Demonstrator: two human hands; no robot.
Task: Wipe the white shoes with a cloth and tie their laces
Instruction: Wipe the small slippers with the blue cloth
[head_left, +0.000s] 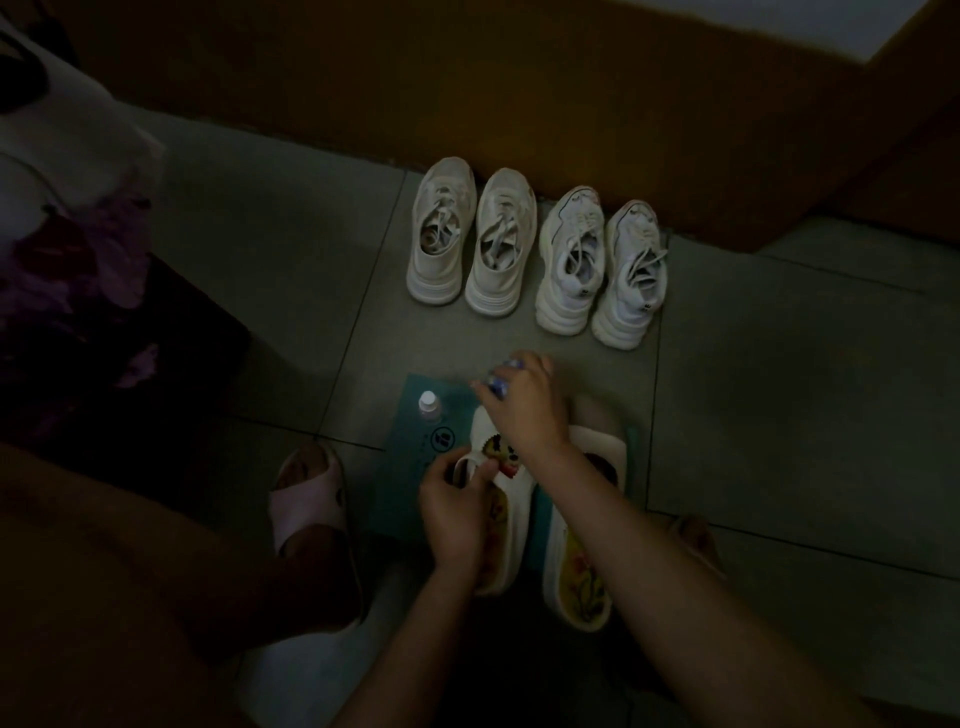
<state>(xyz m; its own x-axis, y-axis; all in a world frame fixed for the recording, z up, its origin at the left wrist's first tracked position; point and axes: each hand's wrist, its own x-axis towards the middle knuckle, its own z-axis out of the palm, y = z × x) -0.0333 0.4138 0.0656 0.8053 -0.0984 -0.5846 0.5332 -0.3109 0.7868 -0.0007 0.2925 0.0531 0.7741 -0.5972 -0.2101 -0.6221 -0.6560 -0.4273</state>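
I see a grey tiled floor (260, 218). Along its far edge two pairs of white sneakers stand heels toward me, the left pair (440, 270) just beside the right pair (569, 291). Nearer me lies a teal mat (410, 467), a pink slipper (306, 501) left of it.

**Open tile on both sides, centre crowded**

Bare floor tiles (779, 395) are left open right of the teal mat (402, 506), and more beyond its left edge. A narrow free strip is kept between the mat and four white sneakers (501, 244), which are lined up against the brown wall (519, 104). The mat is taken up by a small bottle (430, 408) and two slip-on shoes (576, 571). One shoe's strap is gripped by the left hand (454, 512), and a cloth (496, 384) is held over its toe by the right hand (524, 410). The near-left flank is blocked by a slippered foot (309, 499), and the far left by bedding (67, 208).
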